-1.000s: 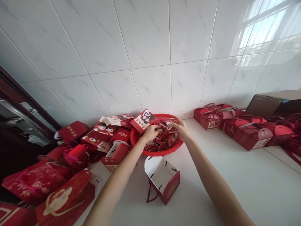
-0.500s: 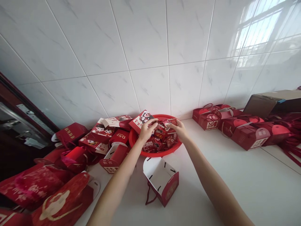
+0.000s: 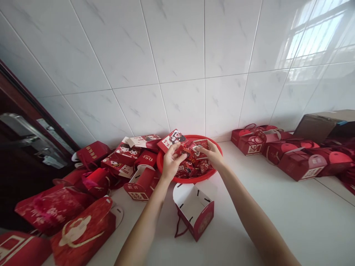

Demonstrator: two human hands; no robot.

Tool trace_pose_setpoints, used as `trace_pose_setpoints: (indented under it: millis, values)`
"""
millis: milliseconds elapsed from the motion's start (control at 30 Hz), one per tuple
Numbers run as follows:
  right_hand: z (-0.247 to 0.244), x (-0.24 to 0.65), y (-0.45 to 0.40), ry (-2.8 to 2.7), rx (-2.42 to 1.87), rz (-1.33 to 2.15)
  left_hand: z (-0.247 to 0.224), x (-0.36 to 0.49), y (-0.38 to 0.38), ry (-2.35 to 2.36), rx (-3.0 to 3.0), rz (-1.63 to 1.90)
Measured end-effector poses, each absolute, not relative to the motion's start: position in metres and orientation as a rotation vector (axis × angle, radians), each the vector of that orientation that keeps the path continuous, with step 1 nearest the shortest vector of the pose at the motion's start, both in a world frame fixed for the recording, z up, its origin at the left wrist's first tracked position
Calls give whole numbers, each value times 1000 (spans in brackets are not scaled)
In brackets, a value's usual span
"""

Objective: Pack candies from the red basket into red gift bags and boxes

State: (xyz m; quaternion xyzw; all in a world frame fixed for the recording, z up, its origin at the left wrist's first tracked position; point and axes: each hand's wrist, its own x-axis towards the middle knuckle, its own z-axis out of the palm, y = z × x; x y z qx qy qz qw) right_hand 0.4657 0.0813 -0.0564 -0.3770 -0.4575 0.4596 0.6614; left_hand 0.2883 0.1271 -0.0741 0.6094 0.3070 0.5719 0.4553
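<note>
A red plastic basket [image 3: 219, 162] stands against the wall, with small red wrapped packets [image 3: 188, 168] heaped in it. My left hand [image 3: 171, 163] is over its left side, thumb and fingers apart, close to the packets and below a printed red and white box [image 3: 174, 139]. At the basket's right side my right hand [image 3: 213, 154] pinches a red printed packet [image 3: 199, 147] between thumb and fingers. In front of the basket, an open red gift box [image 3: 204, 221] with a white inside stands on the counter, its dark red cord handle hanging to the left.
Several red gift boxes and bags [image 3: 91, 225] crowd the left side, near a dark door with a metal handle [image 3: 19, 127]. More closed red boxes [image 3: 302, 164] line the right, before a brown carton [image 3: 313, 127]. A tiled wall [image 3: 183, 103] backs the white counter [image 3: 263, 184].
My left thumb and fingers have spread farther apart. The right hand keeps its packet above the basket. The whole view has shifted slightly, while the open gift box stays put.
</note>
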Motion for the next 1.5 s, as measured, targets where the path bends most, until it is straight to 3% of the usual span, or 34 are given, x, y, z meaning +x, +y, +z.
trace_pose_setpoints:
  millis: [333,767,1067,1500]
  values:
    - [-51,460,77,-1093,-971,857,-67,283,111,720,1395,1307]
    - [-35,462,64,-1093,-970,904,-72,279,117,735,1492,1317]
    - [-41,455,67,-1157,-1044,843,-69,278,112,629,1856,1761]
    - [-40,444,62,-1041,-863,1138,-78,282,112,725,2129,1840]
